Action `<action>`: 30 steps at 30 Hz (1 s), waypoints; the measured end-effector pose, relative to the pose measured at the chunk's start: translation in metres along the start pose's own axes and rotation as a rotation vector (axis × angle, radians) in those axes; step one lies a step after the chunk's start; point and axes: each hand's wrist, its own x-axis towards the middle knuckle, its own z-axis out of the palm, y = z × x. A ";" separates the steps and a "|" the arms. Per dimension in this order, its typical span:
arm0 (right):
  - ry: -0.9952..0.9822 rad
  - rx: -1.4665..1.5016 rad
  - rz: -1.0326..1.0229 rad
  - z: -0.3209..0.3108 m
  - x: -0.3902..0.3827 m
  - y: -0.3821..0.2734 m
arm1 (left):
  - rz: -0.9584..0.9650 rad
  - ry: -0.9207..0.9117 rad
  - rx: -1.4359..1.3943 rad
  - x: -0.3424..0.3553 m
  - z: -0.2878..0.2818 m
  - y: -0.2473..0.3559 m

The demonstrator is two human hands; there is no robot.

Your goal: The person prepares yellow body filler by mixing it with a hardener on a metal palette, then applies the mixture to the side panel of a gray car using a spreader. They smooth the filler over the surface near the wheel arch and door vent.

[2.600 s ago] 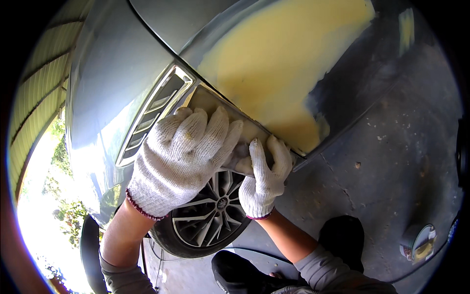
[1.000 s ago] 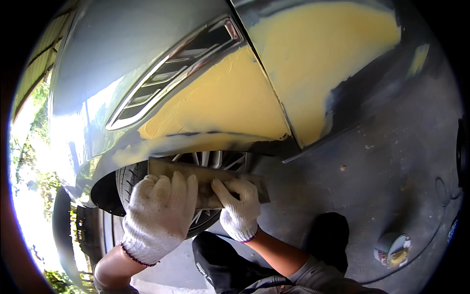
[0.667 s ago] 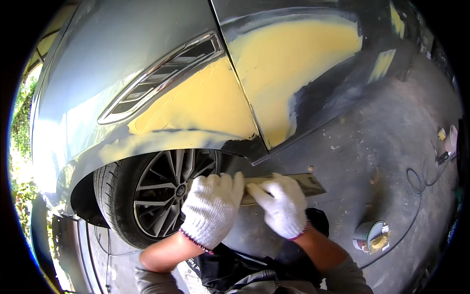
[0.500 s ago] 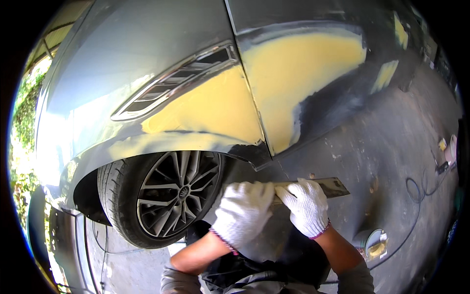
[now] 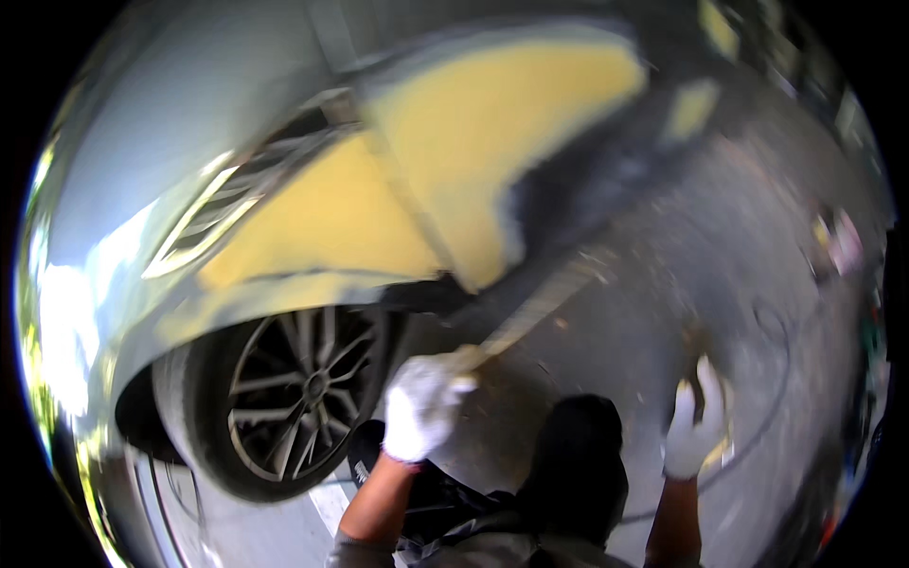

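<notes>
My left hand (image 5: 423, 405), in a white knitted glove, is closed round the near end of a long narrow sanding board (image 5: 540, 305). The board slants up and to the right over the floor and is smeared by motion. My right hand (image 5: 696, 426), also gloved, is off to the right with its fingers apart and nothing in them. It partly hides a can (image 5: 726, 445) on the floor. Beyond my hands is a grey car's side, with yellow filler on the fender (image 5: 331, 222) and the door (image 5: 511, 114).
Below the fender, a tyre and spoked wheel (image 5: 312, 388) sit to the left of my left hand. A dark hose (image 5: 781, 379) curves over the grey floor (image 5: 625, 350) on the right. Farther right stands a pinkish container (image 5: 845, 244). My knee (image 5: 578, 445) rises between my arms.
My right hand has let go of the sanding board and moved right, toward the can. The board now tilts upward in my left hand alone. The whole view has shifted and blurred.
</notes>
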 end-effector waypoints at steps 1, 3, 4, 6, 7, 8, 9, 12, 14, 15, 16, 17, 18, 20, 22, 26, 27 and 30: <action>0.018 -0.027 0.122 -0.010 -0.007 0.020 | -0.015 0.097 0.064 -0.009 -0.002 -0.006; 0.070 -0.092 0.345 -0.030 -0.027 0.065 | -0.065 0.321 0.307 -0.031 -0.010 -0.022; 0.079 -0.288 0.298 -0.044 -0.036 0.084 | -0.094 0.408 0.462 -0.037 -0.014 -0.030; 0.156 -0.488 0.374 -0.075 -0.062 0.143 | -0.170 0.463 0.578 -0.040 -0.019 -0.036; 0.188 -0.557 0.458 -0.092 -0.081 0.174 | -0.238 0.410 0.429 -0.040 -0.016 -0.034; 0.201 -0.615 0.556 -0.110 -0.103 0.206 | -0.309 0.358 0.276 -0.039 -0.012 -0.031; 0.197 -0.644 0.654 -0.125 -0.125 0.236 | -0.326 0.299 0.217 -0.039 -0.002 -0.020; 0.088 -0.549 1.008 -0.141 -0.169 0.293 | -0.474 0.226 -0.422 -0.047 0.021 -0.011; 0.050 -0.416 1.249 -0.140 -0.183 0.304 | -0.556 0.278 -0.995 -0.060 0.030 -0.025; 0.110 -0.170 1.433 -0.130 -0.171 0.293 | -0.545 0.313 -1.025 -0.061 0.033 -0.019; 0.108 0.061 1.500 -0.124 -0.171 0.294 | -0.538 0.320 -1.023 -0.064 0.035 -0.013; 0.121 0.272 1.578 -0.124 -0.171 0.292 | -0.531 0.319 -1.031 -0.064 0.039 -0.005; 0.067 0.460 1.541 -0.124 -0.180 0.295 | -0.527 0.295 -1.007 -0.062 0.042 0.005; 0.035 0.520 1.468 -0.118 -0.193 0.303 | -0.554 0.287 -0.994 -0.063 0.045 0.016; -0.037 0.607 1.393 -0.106 -0.193 0.307 | -0.621 0.299 -0.955 -0.066 0.044 0.021; -0.096 0.627 1.312 -0.126 -0.183 0.287 | -0.798 0.355 -0.795 -0.092 0.039 0.012; -0.072 0.604 1.301 -0.135 -0.181 0.281 | -0.747 0.259 -0.620 -0.108 0.042 -0.002; 0.008 0.495 1.250 -0.143 -0.168 0.257 | -0.789 -0.057 -0.127 -0.142 0.049 -0.024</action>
